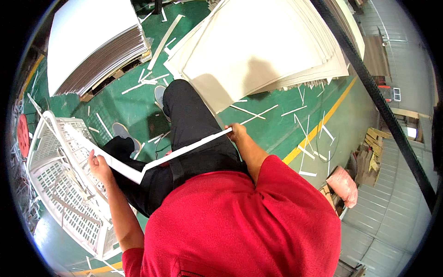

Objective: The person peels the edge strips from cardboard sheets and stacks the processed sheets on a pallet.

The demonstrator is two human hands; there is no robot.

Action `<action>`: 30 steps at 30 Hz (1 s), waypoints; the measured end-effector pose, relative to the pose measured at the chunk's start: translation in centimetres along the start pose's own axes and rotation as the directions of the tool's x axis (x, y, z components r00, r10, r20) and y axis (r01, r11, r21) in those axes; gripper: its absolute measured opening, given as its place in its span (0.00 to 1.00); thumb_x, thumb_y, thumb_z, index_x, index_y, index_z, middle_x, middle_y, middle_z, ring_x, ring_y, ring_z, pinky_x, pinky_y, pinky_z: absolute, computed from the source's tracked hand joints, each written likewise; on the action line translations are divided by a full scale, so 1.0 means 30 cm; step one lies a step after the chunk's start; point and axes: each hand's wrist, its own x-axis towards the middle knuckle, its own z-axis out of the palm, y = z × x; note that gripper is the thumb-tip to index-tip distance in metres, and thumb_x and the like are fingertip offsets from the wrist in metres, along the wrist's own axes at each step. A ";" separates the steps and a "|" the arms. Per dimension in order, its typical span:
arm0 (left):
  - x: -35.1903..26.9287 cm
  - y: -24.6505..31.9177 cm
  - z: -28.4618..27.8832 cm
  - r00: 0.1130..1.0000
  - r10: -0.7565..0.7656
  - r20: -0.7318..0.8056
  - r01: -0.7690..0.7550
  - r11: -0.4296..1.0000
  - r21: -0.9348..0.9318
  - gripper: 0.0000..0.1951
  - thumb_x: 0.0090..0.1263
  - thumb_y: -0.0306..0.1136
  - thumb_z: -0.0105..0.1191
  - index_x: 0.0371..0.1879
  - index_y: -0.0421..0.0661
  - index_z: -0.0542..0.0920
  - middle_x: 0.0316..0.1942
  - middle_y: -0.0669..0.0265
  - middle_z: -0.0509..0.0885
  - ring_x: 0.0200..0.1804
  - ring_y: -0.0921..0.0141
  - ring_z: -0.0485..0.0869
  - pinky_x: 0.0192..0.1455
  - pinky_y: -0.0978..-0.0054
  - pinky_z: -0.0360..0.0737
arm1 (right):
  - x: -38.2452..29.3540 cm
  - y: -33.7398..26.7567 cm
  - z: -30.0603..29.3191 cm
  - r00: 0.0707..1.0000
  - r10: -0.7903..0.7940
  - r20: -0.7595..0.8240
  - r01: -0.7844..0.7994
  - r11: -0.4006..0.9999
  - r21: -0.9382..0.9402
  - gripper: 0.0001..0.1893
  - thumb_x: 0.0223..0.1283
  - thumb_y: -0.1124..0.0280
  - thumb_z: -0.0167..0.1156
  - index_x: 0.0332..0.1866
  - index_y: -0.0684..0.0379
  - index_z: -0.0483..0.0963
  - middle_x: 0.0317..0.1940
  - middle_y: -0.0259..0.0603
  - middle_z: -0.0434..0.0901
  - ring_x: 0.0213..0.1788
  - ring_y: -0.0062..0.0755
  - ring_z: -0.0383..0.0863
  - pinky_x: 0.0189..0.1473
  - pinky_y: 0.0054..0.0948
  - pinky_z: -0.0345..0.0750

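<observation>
A long white strip, perhaps cardboard [188,149], crosses over my lap and bends sharply near my left thigh. One end of it is in my right hand [237,132], pinched between thumb and fingers. From the bend, a wider white part [117,165] runs up and left past my left hand [100,167]. That hand lies against the wider part with some fingers raised; whether it grips the strip is not clear. Close to my left hand stands a white slatted plastic basket [52,121] with thin strips inside.
Ahead lies a fanned stack of large pale sheets [256,45]. At the upper left, more white sheets [93,31] are piled on a wooden pallet [86,96]. Loose strips [166,41] litter the green floor. A dark bar [373,86] crosses the right side.
</observation>
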 end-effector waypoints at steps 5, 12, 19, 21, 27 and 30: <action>0.001 -0.004 -0.015 0.978 -0.181 0.099 0.206 0.897 -0.392 0.24 0.63 0.24 0.46 0.60 0.37 0.63 0.40 0.57 0.80 0.33 0.73 0.79 0.36 0.81 0.76 | -0.489 -0.199 0.218 0.730 -0.462 0.504 0.501 0.863 0.065 0.17 0.53 0.82 0.54 0.50 0.71 0.65 0.27 0.41 0.77 0.15 0.21 0.69 0.18 0.19 0.71; -0.105 0.485 0.199 0.643 -0.063 0.764 0.560 0.719 -0.412 0.28 0.65 0.43 0.49 0.61 0.39 0.63 0.44 0.58 0.78 0.35 0.73 0.78 0.34 0.81 0.75 | -1.024 -0.226 0.319 0.138 -0.215 0.967 0.872 0.490 -0.015 0.24 0.56 0.76 0.57 0.60 0.59 0.63 0.31 0.40 0.80 0.21 0.18 0.73 0.21 0.17 0.73; -0.199 0.732 0.234 0.433 0.396 0.810 0.723 0.384 -0.574 0.48 0.55 0.66 0.48 0.68 0.47 0.47 0.51 0.46 0.73 0.52 0.56 0.75 0.52 0.63 0.75 | -1.159 0.039 0.325 -0.446 0.217 0.868 0.866 -0.141 0.480 0.21 0.51 0.70 0.59 0.54 0.55 0.70 0.24 0.41 0.78 0.23 0.44 0.79 0.25 0.36 0.78; -0.200 0.690 0.195 0.450 0.312 0.837 0.766 0.348 -0.541 0.51 0.53 0.67 0.49 0.68 0.45 0.47 0.51 0.42 0.72 0.52 0.55 0.75 0.53 0.60 0.75 | -1.138 0.099 0.307 -0.490 0.129 0.862 0.865 -0.045 0.499 0.19 0.50 0.70 0.59 0.50 0.56 0.72 0.24 0.42 0.78 0.24 0.44 0.79 0.26 0.36 0.77; -0.288 0.618 0.119 0.512 0.289 0.809 0.761 0.283 -0.583 0.54 0.46 0.73 0.46 0.67 0.44 0.50 0.48 0.50 0.76 0.48 0.59 0.78 0.52 0.66 0.75 | -1.139 0.140 0.278 -0.556 -0.046 0.830 0.831 -0.022 0.555 0.12 0.45 0.70 0.62 0.38 0.56 0.75 0.23 0.39 0.78 0.24 0.38 0.80 0.25 0.32 0.75; -0.280 0.581 0.107 0.498 0.387 0.776 0.798 0.145 -0.584 0.57 0.42 0.76 0.44 0.67 0.44 0.51 0.53 0.47 0.73 0.51 0.58 0.77 0.53 0.65 0.73 | -1.148 0.148 0.294 -0.403 -0.013 0.915 0.914 0.042 0.403 0.10 0.45 0.69 0.62 0.36 0.54 0.75 0.23 0.36 0.78 0.25 0.37 0.80 0.26 0.33 0.75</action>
